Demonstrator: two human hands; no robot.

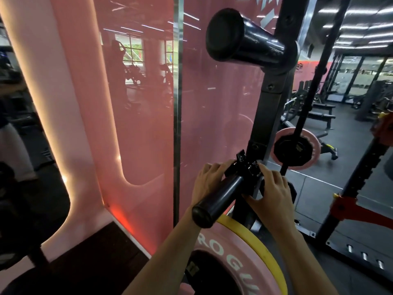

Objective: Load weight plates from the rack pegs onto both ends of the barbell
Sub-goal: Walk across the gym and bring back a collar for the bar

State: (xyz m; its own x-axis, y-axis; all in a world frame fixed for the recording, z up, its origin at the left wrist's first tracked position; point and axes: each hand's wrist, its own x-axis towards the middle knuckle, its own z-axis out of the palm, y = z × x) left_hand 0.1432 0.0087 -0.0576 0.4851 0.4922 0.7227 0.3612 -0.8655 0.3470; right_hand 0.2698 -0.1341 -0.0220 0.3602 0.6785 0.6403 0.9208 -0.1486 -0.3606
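My left hand point(209, 179) and right hand point(271, 193) both grip the black clamp collar point(247, 167) around the black cylindrical steel peg point(219, 195) between them; the pink-faced, yellow-rimmed rubber weight plate point(240, 258) sits just below my wrists.

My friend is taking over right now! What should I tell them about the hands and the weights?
Left hand and right hand: both hold a black clamp on the middle peg.
Top peg: bare.
Pink plate and yellow plate: below the hands, still stored.
Far side: a pink plate with a black one hangs on a bar.
Left: the plates here are not yet moved; which end of the barbell is loaded cannot be told.
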